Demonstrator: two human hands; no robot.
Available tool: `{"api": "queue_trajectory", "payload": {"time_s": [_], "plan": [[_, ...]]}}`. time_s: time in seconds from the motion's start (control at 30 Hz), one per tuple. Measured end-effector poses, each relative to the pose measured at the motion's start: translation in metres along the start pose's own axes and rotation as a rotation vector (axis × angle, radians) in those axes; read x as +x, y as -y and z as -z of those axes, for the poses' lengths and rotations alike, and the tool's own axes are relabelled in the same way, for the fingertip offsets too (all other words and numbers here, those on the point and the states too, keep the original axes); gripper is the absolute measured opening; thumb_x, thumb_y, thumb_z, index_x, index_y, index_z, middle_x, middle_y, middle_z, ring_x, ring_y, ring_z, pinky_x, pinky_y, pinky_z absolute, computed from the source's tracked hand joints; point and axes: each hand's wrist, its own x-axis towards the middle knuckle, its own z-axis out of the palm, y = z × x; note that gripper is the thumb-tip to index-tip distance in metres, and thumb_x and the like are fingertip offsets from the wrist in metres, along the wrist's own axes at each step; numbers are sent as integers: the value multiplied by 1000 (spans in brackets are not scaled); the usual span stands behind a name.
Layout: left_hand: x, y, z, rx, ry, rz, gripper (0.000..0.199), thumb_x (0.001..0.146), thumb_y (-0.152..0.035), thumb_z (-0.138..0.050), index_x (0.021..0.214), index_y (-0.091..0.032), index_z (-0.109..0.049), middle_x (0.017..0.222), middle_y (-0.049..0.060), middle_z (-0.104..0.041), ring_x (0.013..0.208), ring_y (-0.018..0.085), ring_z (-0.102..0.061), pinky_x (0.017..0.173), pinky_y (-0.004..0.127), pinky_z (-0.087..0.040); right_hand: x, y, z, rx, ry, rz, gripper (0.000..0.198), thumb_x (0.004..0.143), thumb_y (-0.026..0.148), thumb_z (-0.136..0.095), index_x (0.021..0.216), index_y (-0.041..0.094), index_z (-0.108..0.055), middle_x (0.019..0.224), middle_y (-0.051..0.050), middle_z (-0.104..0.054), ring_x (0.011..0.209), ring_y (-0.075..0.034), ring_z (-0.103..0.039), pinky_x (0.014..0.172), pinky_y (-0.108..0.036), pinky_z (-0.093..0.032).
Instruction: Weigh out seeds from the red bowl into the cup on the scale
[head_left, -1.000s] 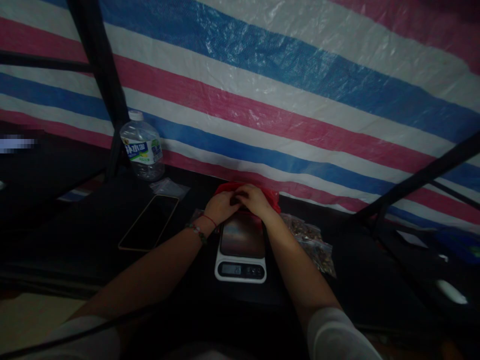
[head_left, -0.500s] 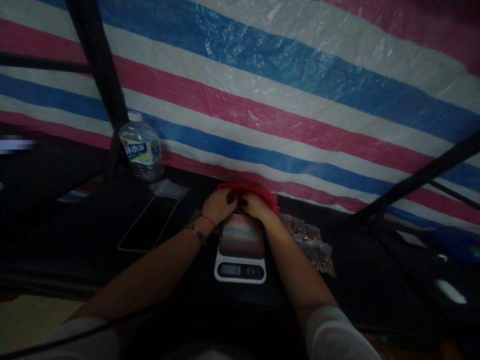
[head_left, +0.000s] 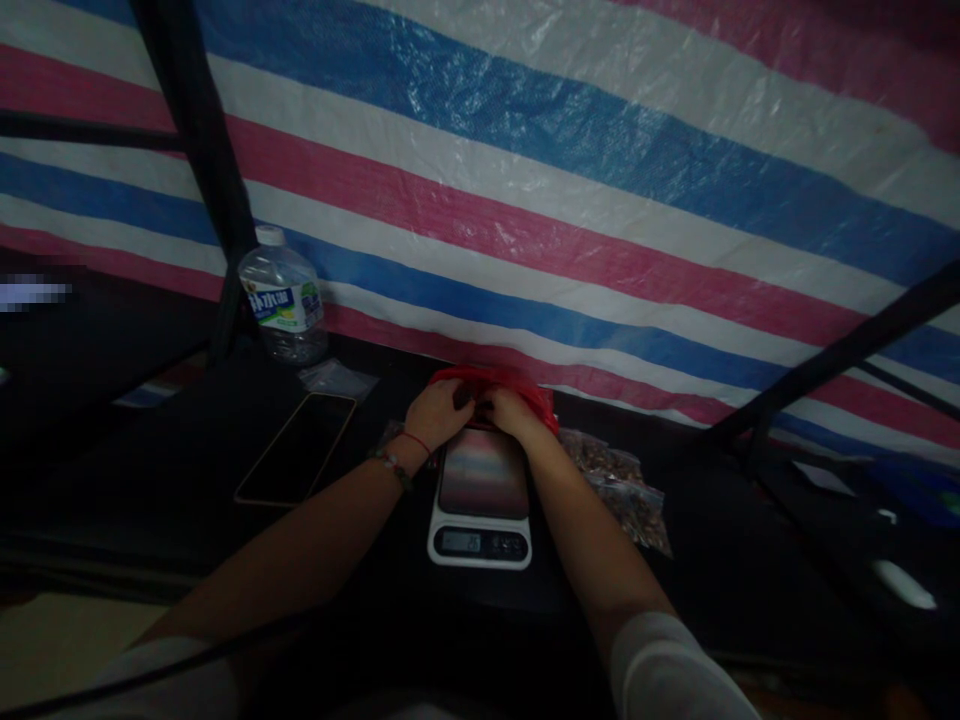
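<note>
A red plastic bag (head_left: 536, 395) lies behind a white kitchen scale (head_left: 484, 480), whose display seems to read 26. Over the near side of that bag is my left hand (head_left: 439, 412), wearing a red cord and a beaded bracelet. Its fingers curl inward and their tips are lost in shadow. Close beside it, my right hand (head_left: 506, 410) has its fingers bent down into the bag's opening, mostly hidden. I cannot make out what either hand holds. Right of my right forearm lie several small clear bags (head_left: 634, 505) with brownish contents.
A clear plastic bottle (head_left: 283, 300) stands back left beside a black metal post (head_left: 202, 140). In front of it lie clear empty-looking bags (head_left: 337, 380) and a phone (head_left: 300, 450). Striped plastic sheeting (head_left: 525, 230) rises behind the black table. A white object (head_left: 904, 583) lies far right.
Almost nothing differs. Both hands stay at the red bag with only slight shifts of the fingers, and the scale shows the same reading.
</note>
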Motion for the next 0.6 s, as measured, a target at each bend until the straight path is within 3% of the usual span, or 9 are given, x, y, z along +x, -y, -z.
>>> {"api": "queue_trajectory", "payload": {"time_s": [0.23, 0.6], "plan": [[1, 3, -2, -6, 5, -11, 28, 85, -38, -52, 101, -18, -63, 102, 8, -67, 95, 22, -62, 85, 30, -47, 1, 2, 2, -53, 29, -76, 27, 80, 9, -58, 101, 18, -72, 106, -7, -72, 94, -18, -66, 81, -22, -46], [0, -2, 1, -12, 22, -4, 25, 85, -35, -52, 100, -18, -63, 102, 8, -68, 97, 22, -62, 87, 30, -47, 5, 10, 1, -202, -8, -61, 28, 86, 17, -51, 104, 12, -72, 106, -15, -70, 97, -24, -65, 83, -27, -47]]}}
